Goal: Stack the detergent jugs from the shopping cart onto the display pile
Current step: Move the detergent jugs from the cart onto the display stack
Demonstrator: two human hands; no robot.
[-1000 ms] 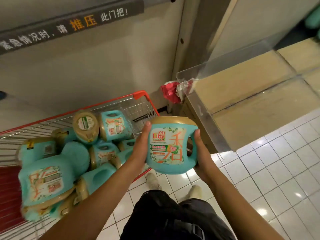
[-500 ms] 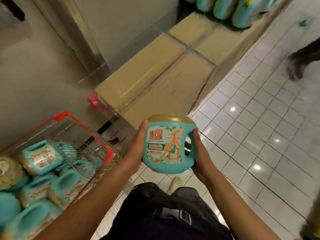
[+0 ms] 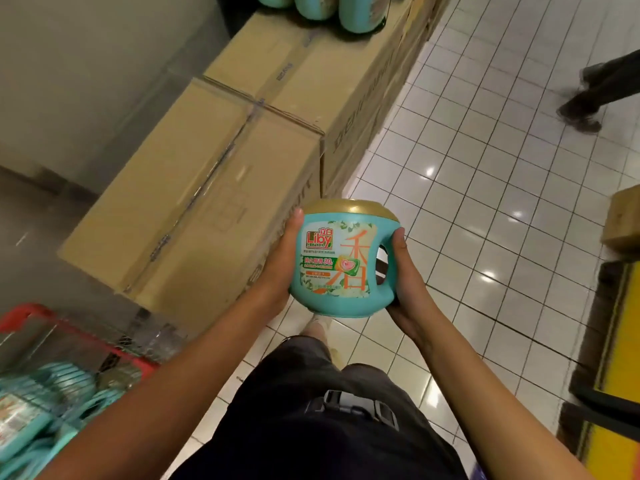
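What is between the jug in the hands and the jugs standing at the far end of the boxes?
In the head view, only bare tops of closed cardboard boxes lie between the held jug and the far jugs.

Teal, gold-capped detergent jug (image 3: 343, 261), upright in midair, handle rightward

A passer-by's dark legs (image 3: 595, 95) show on the white tiled floor (image 3: 485, 168), well apart from a yellow fixture (image 3: 620, 341).

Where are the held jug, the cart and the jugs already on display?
held jug (image 3: 341, 261), head view, front label.
cart (image 3: 24, 315), head view, red corner of the rim.
display jugs (image 3: 360, 12), head view, body of the rightmost jug.
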